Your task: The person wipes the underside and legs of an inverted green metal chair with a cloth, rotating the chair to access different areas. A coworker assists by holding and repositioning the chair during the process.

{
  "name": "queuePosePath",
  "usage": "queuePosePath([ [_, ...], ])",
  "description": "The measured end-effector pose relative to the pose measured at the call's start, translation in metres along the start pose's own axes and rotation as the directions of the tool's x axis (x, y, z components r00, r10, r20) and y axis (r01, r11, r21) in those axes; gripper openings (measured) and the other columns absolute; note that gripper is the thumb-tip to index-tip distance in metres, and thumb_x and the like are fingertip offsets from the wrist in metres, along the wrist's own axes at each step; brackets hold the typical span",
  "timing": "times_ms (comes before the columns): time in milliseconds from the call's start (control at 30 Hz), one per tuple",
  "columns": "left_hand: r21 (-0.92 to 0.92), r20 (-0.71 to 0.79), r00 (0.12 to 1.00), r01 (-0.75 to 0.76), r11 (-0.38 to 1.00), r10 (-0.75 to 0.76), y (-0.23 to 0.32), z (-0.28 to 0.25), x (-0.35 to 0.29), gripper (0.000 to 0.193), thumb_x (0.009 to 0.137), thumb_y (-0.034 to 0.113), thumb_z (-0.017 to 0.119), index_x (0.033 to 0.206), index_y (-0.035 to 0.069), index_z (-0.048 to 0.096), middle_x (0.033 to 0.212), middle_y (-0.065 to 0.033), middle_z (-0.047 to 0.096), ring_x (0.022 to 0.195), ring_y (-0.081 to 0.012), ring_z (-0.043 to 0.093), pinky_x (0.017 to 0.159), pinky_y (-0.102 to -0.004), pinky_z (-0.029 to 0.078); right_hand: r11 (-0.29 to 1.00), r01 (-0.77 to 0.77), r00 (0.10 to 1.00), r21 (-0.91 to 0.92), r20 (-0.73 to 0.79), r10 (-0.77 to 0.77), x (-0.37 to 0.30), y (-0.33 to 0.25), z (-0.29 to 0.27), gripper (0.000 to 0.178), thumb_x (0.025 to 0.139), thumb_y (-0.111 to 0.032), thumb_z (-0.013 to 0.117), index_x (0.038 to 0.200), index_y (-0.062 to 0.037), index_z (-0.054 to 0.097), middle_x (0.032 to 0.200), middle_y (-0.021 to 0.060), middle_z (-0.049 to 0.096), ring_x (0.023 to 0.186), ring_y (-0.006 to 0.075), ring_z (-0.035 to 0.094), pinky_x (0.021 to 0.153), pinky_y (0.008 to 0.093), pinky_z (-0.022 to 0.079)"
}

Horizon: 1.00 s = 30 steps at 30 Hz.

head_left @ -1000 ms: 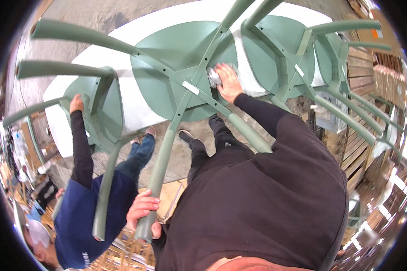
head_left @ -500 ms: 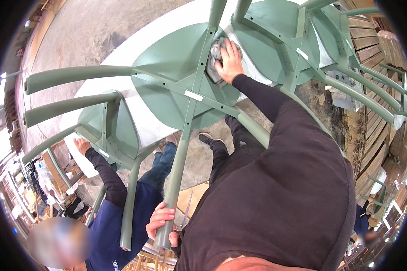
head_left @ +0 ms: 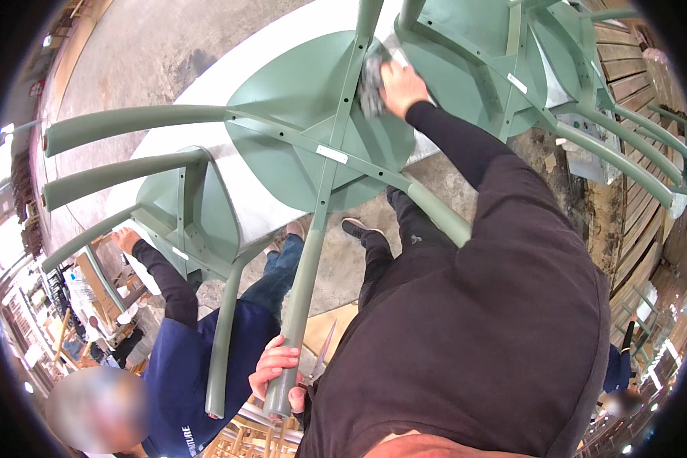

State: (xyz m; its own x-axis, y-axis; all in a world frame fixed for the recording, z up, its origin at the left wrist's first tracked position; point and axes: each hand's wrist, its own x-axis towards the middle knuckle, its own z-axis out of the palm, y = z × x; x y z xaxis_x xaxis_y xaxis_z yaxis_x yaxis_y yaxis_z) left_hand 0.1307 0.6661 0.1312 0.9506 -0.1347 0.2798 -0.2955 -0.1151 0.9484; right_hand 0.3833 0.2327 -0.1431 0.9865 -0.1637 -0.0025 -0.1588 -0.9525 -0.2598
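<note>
An upturned green chair lies in front of me, its round seat face down and its crossed braces and legs showing. My right hand is closed on a crumpled grey cloth, pressed against the seat's underside just right of the upper brace. The cloth is blurred by motion. Lower down, my left hand wraps around the near chair leg close to its end, fingers on one side and thumb on the other.
A white-covered work surface bears the chairs. More upturned green chairs stand at right and at left. A co-worker in a blue top has a hand by the left chair. Stacked wooden slats line the right side.
My right hand has slid the cloth a little farther away along the upper brace. My left hand keeps its hold on the leg. The view has shifted slightly.
</note>
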Motion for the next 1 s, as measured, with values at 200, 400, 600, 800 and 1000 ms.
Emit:
queuePosePath([
  [200, 0.024, 0.024, 0.997, 0.071, 0.997, -0.071, 0.007, 0.001, 0.004, 0.047, 0.084, 0.034, 0.076, 0.109, 0.005, 0.048, 0.084, -0.0159, 0.066, 0.085, -0.0325, 0.070, 0.096, -0.0630, 0.049, 0.924, -0.301, 0.944, 0.235, 0.214, 0.253, 0.017, 0.007, -0.036, 0.059, 0.086, -0.031, 0.068, 0.137, -0.0124, 0.048, 0.114, 0.0204, 0.071, 0.104, 0.0403, 0.070, 0.092, 0.0516, 0.055],
  [400, -0.015, 0.017, 0.999, 0.031, 0.999, -0.030, 0.003, -0.003, 0.003, 0.046, 0.084, 0.032, 0.075, 0.110, 0.004, 0.048, 0.085, -0.0163, 0.067, 0.086, -0.0325, 0.070, 0.096, -0.0625, 0.049, 0.928, -0.368, 0.926, 0.051, -0.070, 0.371, 0.066, 0.011, -0.003, 0.039, 0.091, -0.036, 0.062, 0.126, -0.0200, 0.065, 0.111, 0.0156, 0.069, 0.099, 0.0370, 0.071, 0.085, 0.0509, 0.057],
  [600, 0.007, 0.039, 0.998, 0.044, 0.999, -0.045, 0.007, -0.001, 0.010, 0.046, 0.083, 0.033, 0.076, 0.107, 0.004, 0.049, 0.083, -0.0157, 0.066, 0.082, -0.0323, 0.070, 0.094, -0.0614, 0.050, 0.965, 0.245, 0.948, 0.093, 0.185, -0.258, -0.049, 0.004, -0.011, 0.050, 0.086, -0.040, 0.071, 0.132, -0.0255, 0.062, 0.110, 0.0082, 0.065, 0.099, 0.0297, 0.070, 0.084, 0.0463, 0.058],
  [800, -0.012, -0.023, 0.999, 0.036, 0.999, -0.036, 0.003, 0.003, 0.008, 0.046, 0.082, 0.034, 0.077, 0.105, 0.004, 0.050, 0.082, -0.0153, 0.066, 0.081, -0.0321, 0.070, 0.093, -0.0610, 0.050, 0.908, -0.344, 0.915, 0.237, -0.132, 0.381, 0.018, -0.017, 0.002, 0.042, 0.080, -0.033, 0.072, 0.118, -0.0161, 0.067, 0.103, 0.0146, 0.067, 0.099, 0.0388, 0.067, 0.083, 0.0524, 0.055],
  [1000, -0.030, 0.000, 1.000, 0.006, 1.000, -0.006, 0.000, -0.003, 0.005, 0.045, 0.082, 0.033, 0.076, 0.105, 0.004, 0.050, 0.083, -0.0155, 0.066, 0.082, -0.0324, 0.070, 0.094, -0.0611, 0.050, 0.944, 0.086, 0.980, 0.320, 0.143, -0.137, -0.072, -0.020, 0.003, 0.044, 0.081, -0.037, 0.073, 0.120, -0.0183, 0.063, 0.108, 0.0121, 0.063, 0.102, 0.0323, 0.067, 0.086, 0.0489, 0.056],
])
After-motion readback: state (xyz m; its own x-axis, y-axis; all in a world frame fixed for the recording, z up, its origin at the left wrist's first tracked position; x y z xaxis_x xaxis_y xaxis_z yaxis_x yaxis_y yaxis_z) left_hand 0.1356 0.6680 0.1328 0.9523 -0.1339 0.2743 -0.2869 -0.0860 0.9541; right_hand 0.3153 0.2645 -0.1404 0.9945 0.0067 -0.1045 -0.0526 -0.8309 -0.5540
